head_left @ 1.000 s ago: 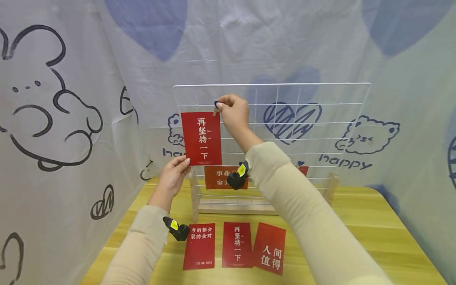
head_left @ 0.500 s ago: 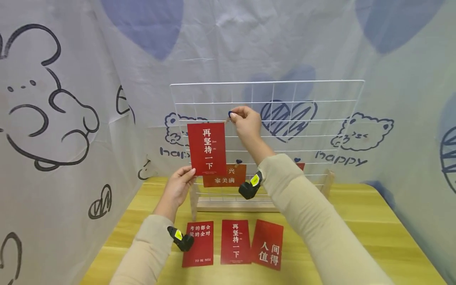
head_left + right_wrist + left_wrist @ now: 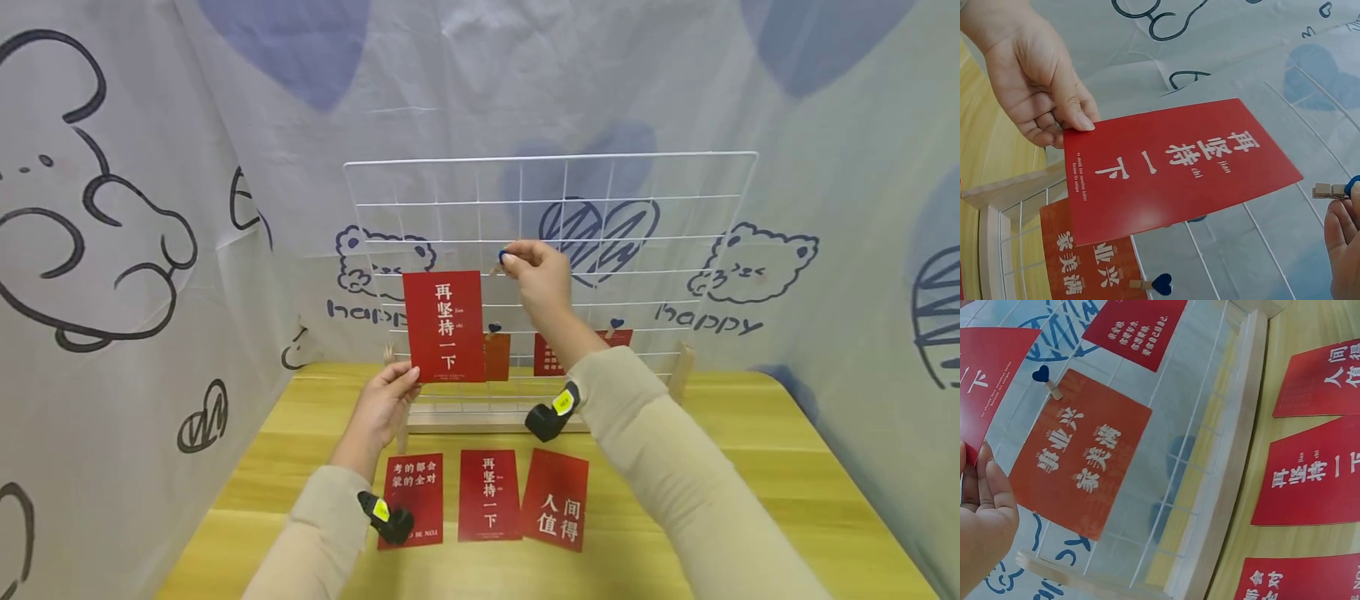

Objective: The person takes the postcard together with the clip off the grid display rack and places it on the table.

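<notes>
My left hand (image 3: 382,404) pinches the lower left corner of a red card (image 3: 446,329) with white characters, held upright in front of the white wire grid (image 3: 551,157). In the right wrist view the thumb lies on the face of the card (image 3: 1166,169). My right hand (image 3: 546,279) pinches a small wooden clothespin (image 3: 1330,190) with a blue heart, to the right of the card and apart from it. Behind the held card, an orange-red card (image 3: 1079,453) hangs on the grid by another heart clothespin (image 3: 1047,382).
On the yellow wooden table (image 3: 637,517) lie three red cards, the left card (image 3: 412,500), the middle card (image 3: 489,496) and the right card (image 3: 555,500). More red cards hang low on the grid, one by a heart clothespin (image 3: 616,325). A wooden base (image 3: 450,421) supports the grid.
The clothespin in my right hand has come off the card's upper right corner and moved right and down. My left hand has brought the card slightly right and lower. The view has shifted slightly.
</notes>
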`<state>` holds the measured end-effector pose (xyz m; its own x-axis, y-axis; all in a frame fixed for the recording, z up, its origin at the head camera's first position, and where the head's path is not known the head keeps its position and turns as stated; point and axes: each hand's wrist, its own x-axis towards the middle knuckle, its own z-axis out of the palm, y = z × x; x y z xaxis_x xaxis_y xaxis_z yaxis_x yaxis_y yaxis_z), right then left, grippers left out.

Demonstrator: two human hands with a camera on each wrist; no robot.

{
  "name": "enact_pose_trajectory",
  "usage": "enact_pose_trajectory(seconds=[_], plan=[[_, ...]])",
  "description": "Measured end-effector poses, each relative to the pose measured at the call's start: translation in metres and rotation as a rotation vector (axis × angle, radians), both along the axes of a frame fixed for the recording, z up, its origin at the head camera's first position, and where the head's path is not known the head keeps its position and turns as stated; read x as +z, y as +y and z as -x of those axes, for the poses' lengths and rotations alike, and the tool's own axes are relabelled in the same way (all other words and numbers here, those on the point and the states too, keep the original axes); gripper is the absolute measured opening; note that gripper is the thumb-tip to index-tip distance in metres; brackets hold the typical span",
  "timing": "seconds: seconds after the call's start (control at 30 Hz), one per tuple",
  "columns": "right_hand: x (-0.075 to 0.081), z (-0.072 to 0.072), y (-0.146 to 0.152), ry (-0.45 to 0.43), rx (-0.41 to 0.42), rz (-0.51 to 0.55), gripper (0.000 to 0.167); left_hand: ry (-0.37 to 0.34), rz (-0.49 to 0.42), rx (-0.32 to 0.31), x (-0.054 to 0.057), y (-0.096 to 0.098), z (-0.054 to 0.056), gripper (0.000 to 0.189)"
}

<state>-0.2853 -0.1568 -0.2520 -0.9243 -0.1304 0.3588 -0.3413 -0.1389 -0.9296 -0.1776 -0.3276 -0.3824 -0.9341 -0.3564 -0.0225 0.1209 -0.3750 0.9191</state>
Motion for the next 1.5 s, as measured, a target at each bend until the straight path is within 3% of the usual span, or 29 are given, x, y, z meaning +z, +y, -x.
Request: enact_pose_trajectory(seconds=[0.13, 0.3, 0.57, 0.73, 0.97, 1.13, 1.27, 1.5], plan=[[-0.005, -0.002, 0.011, -0.026, 0.007, 0.007, 0.013, 0.015, -0.002, -0.002, -0.006, 0.003, -0.002, 0.022], [-0.015, -0.002, 0.029, -0.055, -0.004, -0.012, 0.015, -0.014, 0.022, 0.0, -0.014, 0.005, -0.008, 0.02], [-0.034, 0.0, 0.057, -0.107, -0.021, 0.012, 0.015, -0.037, -0.011, -0.016, -0.027, 0.012, -0.014, 0.018], [-0.05, 0.0, 0.074, -0.116, -0.016, 0.041, 0.013, -0.034, -0.022, -0.028, -0.038, 0.022, -0.018, 0.022], [-0.072, -0.006, 0.101, -0.164, -0.02, -0.031, 0.016, -0.061, -0.027, -0.051, -0.055, 0.038, -0.021, 0.022], [-0.084, -0.011, 0.116, -0.192, -0.036, -0.024, 0.012, -0.069, -0.051, -0.069, -0.064, 0.049, -0.023, 0.022], [-0.096, -0.015, 0.128, -0.221, -0.045, 0.015, 0.006, -0.087, -0.06, -0.077, -0.071, 0.057, -0.024, 0.019], [-0.121, -0.02, 0.144, -0.278, -0.042, 0.172, 0.024, -0.116, -0.086, -0.092, -0.082, 0.07, -0.024, 0.015]])
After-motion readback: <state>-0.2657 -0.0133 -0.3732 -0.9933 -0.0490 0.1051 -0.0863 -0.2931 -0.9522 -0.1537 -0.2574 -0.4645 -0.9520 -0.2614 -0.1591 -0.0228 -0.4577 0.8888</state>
